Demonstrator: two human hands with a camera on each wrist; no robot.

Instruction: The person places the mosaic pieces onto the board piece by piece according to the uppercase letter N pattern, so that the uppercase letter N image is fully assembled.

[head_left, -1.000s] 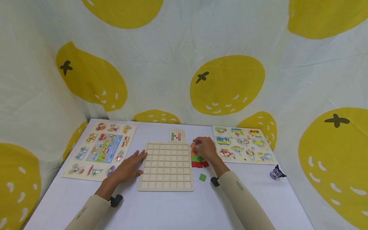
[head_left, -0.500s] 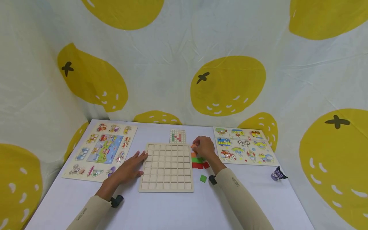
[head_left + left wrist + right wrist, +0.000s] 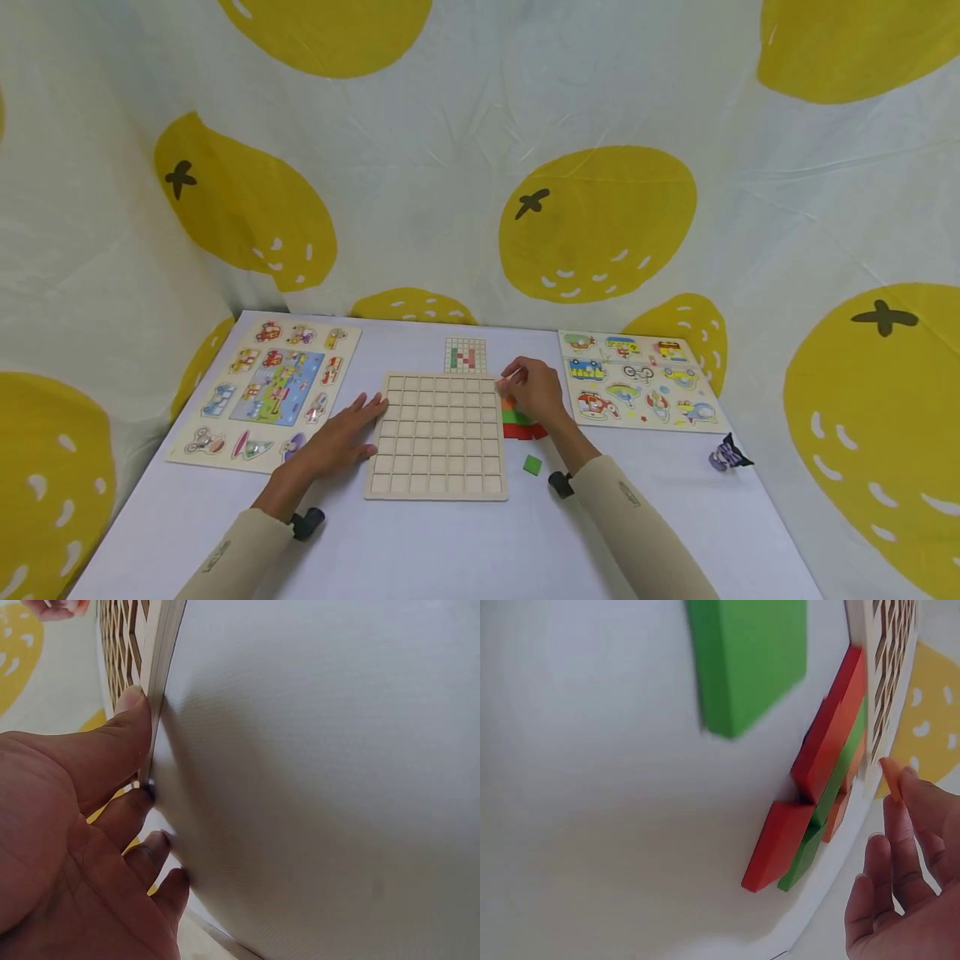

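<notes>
"Mid-surface, what's there?"

"Pale square wooden grid board (image 3: 437, 437), flat on the white cloth-covered surface (image 3: 435, 550). Left hand (image 3: 341, 435) at its left edge: fingers relaxed, not gripping, thumb resting on the rim. Probably steadying it against sliding."

"Right hand (image 3: 534, 390)?"

"Just beside the board's far right corner. Thumb and a finger nearly together, pinching a thin flat orange tile (image 3: 892, 778); other fingers clear of it. Fingertip hold likely leaves most of the tile free. Touching the board? Can't tell."

"Other tiles?"

"Flat red, green and orange tiles (image 3: 517, 418), grouped at the board's right side, rows by colour, red nearest. Set there for the right hand's easy reach, I'd guess. One loose green square tile (image 3: 532, 465) lies nearer, apart from the group."

"Behind the board?"

"Small pale card with a printed green-and-red grid (image 3: 465, 356), just past the far edge. Likely put there to be readable beyond the hands."

"Rest?"

"Large pale picture-puzzle board (image 3: 228, 458) on the left, second pale puzzle board (image 3: 626, 414) far right; off to the sides, presumably for working room. Small purple-and-black figure (image 3: 727, 454) at the right; too small for detail."
</notes>
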